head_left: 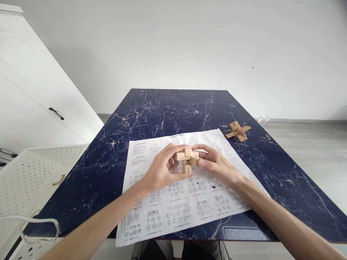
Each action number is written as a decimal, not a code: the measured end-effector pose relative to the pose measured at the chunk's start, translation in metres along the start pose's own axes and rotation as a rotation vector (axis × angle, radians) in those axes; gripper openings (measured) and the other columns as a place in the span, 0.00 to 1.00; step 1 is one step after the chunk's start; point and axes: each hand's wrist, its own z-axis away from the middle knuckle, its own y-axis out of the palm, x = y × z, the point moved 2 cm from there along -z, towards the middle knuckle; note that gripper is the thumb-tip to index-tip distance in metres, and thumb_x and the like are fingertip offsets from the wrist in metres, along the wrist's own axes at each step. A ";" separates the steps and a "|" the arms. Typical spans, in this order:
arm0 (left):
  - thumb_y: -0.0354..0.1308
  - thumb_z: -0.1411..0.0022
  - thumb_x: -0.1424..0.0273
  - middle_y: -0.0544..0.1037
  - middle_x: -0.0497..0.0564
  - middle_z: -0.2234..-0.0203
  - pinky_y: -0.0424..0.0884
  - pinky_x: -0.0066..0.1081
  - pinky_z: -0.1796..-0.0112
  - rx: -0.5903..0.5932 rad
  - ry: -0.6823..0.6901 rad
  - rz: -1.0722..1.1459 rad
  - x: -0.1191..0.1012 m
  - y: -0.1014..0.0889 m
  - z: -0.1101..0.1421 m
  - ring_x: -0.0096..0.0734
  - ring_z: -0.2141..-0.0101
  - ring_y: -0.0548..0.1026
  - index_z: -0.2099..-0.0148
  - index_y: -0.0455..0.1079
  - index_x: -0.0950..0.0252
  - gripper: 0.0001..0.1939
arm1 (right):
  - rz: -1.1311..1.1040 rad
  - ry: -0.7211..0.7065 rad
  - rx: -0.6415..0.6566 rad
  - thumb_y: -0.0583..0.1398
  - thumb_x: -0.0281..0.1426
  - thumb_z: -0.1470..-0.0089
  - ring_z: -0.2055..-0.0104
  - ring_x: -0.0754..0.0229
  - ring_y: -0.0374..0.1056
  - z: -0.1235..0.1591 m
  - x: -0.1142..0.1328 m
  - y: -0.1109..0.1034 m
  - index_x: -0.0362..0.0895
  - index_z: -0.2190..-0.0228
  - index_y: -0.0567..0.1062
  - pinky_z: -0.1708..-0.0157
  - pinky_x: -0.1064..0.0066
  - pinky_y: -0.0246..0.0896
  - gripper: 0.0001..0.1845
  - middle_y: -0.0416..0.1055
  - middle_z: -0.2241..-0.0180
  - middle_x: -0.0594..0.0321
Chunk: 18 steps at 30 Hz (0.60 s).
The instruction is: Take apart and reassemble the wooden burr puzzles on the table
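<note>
A pale wooden burr puzzle [187,154] of interlocking blocks is between my two hands, over a printed instruction sheet [151,216]. My left hand [162,166] grips it from the left, with the thumb under the lower block marked with a short dark line and fingers along the top and back. From the right, my right hand [217,162] pinches a block that sticks out toward me, thumb in front and fingers behind. Parts of the puzzle's back are hidden by my fingers. The sheet carries rows of small assembly drawings.
A second wooden puzzle [238,131] with crossed pieces lies by the sheet's upper right corner on the dark blue marbled table [173,112]. At left stand a white cabinet [48,90] and a perforated white basket [32,177] with a white cable [29,217] near it.
</note>
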 end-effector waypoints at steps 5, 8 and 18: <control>0.75 0.38 0.53 0.73 0.49 0.55 0.76 0.30 0.67 0.022 0.018 -0.056 0.001 0.002 0.001 0.28 0.68 0.70 0.33 0.70 0.48 0.34 | 0.020 -0.007 0.026 0.77 0.47 0.46 0.52 0.48 0.81 0.000 -0.001 0.002 0.49 0.45 0.71 0.48 0.51 0.73 0.35 0.83 0.51 0.53; 0.75 0.38 0.54 0.72 0.51 0.51 0.76 0.31 0.67 0.028 0.051 -0.090 0.001 0.003 0.002 0.30 0.65 0.72 0.34 0.71 0.48 0.33 | 0.034 0.008 0.061 0.77 0.46 0.46 0.52 0.49 0.80 0.000 -0.003 0.003 0.48 0.45 0.71 0.49 0.53 0.72 0.35 0.83 0.52 0.53; 0.78 0.41 0.54 0.81 0.52 0.51 0.79 0.33 0.66 0.004 -0.062 0.062 -0.005 0.003 0.001 0.31 0.67 0.76 0.34 0.71 0.53 0.37 | 0.141 -0.069 0.048 0.68 0.56 0.37 0.53 0.49 0.81 0.002 0.001 0.005 0.48 0.43 0.71 0.49 0.54 0.74 0.32 0.83 0.54 0.53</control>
